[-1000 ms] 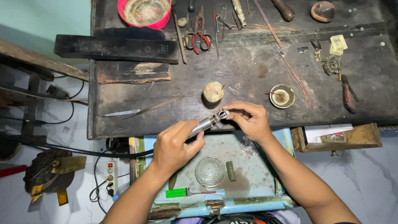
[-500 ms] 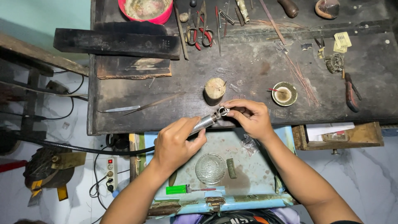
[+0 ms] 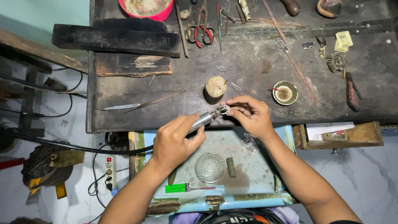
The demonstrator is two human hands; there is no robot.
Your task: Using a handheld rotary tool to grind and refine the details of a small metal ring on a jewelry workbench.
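Ring (image 3: 224,109) was tiny, light, stiff metal, likely slippery; best pinched by its band edges. Right hand (image 3: 248,116) pinched it closed; left hand (image 3: 176,143) gripped the rotary handpiece (image 3: 204,119).

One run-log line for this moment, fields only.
left hand: grips metal handpiece | right hand: pinches small ring at handpiece tip | setting: dark workbench, wooden peg behind
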